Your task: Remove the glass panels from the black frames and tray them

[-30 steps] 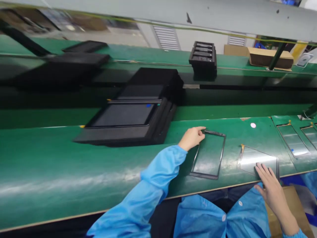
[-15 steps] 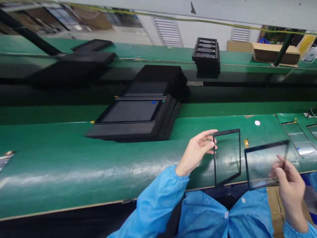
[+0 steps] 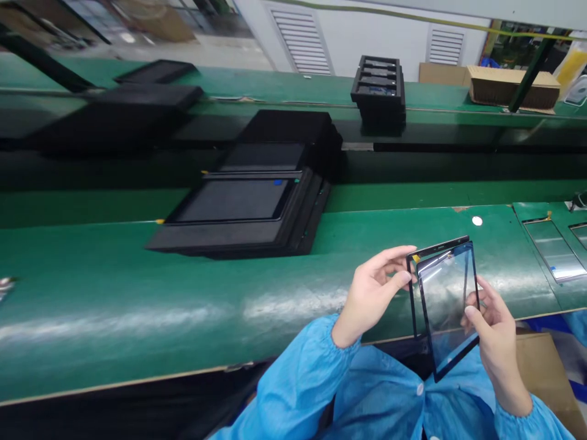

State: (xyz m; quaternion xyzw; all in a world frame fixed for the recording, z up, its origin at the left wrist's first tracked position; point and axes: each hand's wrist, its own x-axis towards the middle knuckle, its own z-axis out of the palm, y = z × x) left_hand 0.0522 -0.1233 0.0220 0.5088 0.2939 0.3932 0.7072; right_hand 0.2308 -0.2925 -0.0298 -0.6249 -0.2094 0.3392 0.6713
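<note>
My left hand (image 3: 378,287) pinches the upper left side of a thin black rectangular frame (image 3: 411,305), held upright above the bench's front edge. In my right hand (image 3: 493,333) is a clear glass touch panel with a black border (image 3: 447,305), gripped by its right side with fingers showing through the glass. The panel overlaps the frame from my side, tilted a little against it. Whether the two touch I cannot tell. A yellow-orange tab (image 3: 416,258) shows near the frame's top left corner.
Black foam trays (image 3: 220,237) with dark screens are stacked left of my hands on the green bench (image 3: 183,287). More glass panels (image 3: 554,250) lie at the right. Behind stand a stack of black compartment trays (image 3: 378,91) and an open cardboard box (image 3: 513,88).
My right hand has moved left and turned the glass panel upright, bringing it in front of the black frame. My left hand keeps its hold, shifted slightly right. The camera view has shifted a little.
</note>
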